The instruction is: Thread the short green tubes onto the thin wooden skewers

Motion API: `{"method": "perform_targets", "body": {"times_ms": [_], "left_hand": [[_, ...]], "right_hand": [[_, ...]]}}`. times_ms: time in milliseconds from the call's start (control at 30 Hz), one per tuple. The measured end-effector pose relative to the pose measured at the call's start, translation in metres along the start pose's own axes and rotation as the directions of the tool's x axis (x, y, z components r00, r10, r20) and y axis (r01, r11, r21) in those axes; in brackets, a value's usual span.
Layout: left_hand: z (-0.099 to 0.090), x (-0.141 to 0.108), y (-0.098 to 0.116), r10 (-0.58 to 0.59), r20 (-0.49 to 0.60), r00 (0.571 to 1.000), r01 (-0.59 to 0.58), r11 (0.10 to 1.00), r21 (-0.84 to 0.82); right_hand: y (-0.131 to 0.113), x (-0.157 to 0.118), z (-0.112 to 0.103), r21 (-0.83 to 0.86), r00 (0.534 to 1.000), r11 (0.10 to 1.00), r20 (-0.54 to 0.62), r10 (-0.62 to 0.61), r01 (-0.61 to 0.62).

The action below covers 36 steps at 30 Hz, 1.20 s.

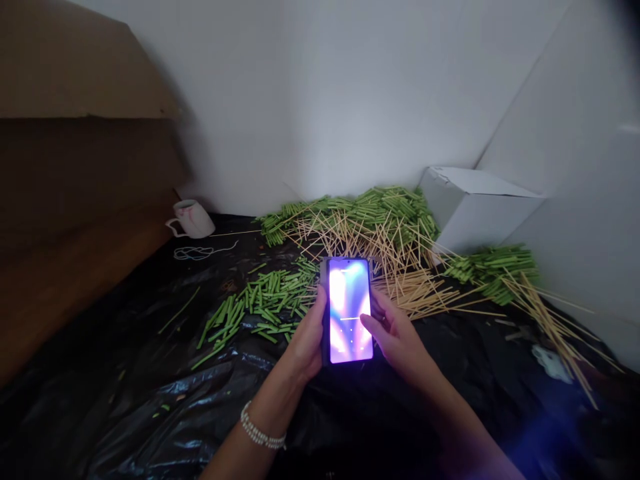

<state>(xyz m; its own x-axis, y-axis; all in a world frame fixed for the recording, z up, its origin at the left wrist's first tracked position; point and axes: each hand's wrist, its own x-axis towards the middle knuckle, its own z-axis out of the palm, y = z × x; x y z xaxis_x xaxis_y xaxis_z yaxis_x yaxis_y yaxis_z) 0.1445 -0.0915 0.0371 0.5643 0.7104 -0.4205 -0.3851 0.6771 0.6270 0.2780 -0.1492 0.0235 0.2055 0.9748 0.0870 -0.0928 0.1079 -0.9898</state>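
Phone (350,303) with screen marks (351,330) illegibly small, brown box (75,67) partly beyond the left edge

Location type: indoor work corner; whether in a home or a workshop cannot be determined. Indicators: plain white walls (340,87) meeting at an angle; black plastic sheet (135,440) spread beneath the materials; heaped cut green stems (385,207) and loose thin sticks (420,293). Domestic indicator: handled mug (196,220) beside tangled string (193,253)
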Motion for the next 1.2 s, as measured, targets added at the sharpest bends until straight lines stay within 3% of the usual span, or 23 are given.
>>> {"method": "perform_targets", "body": {"times_ms": [367, 800, 1000, 1200], "left_hand": [[0.000, 0.002, 0.000, 0.045, 0.042, 0.998, -0.042, 0.998, -0.050], [-0.006, 0.008, -0.003, 0.105, 0.012, 0.994, -0.103, 0.989, -0.103], [-0.009, 0.007, -0.002, 0.099, 0.053, 0.994, -0.092, 0.988, -0.121], [-0.006, 0.007, -0.005, 0.132, 0.018, 0.991, -0.129, 0.986, -0.107]], "right_hand": [[-0.008, -0.015, 0.017, -0.372, 0.994, 0.925, -0.044, -0.101, 0.077], [0.004, -0.030, 0.020, -0.427, 0.989, 0.897, -0.037, -0.140, 0.111], [0.001, -0.030, 0.019, -0.438, 0.991, 0.895, -0.055, -0.121, 0.085], [0.000, -0.031, 0.020, -0.475, 0.985, 0.874, -0.073, -0.158, 0.105]]}}
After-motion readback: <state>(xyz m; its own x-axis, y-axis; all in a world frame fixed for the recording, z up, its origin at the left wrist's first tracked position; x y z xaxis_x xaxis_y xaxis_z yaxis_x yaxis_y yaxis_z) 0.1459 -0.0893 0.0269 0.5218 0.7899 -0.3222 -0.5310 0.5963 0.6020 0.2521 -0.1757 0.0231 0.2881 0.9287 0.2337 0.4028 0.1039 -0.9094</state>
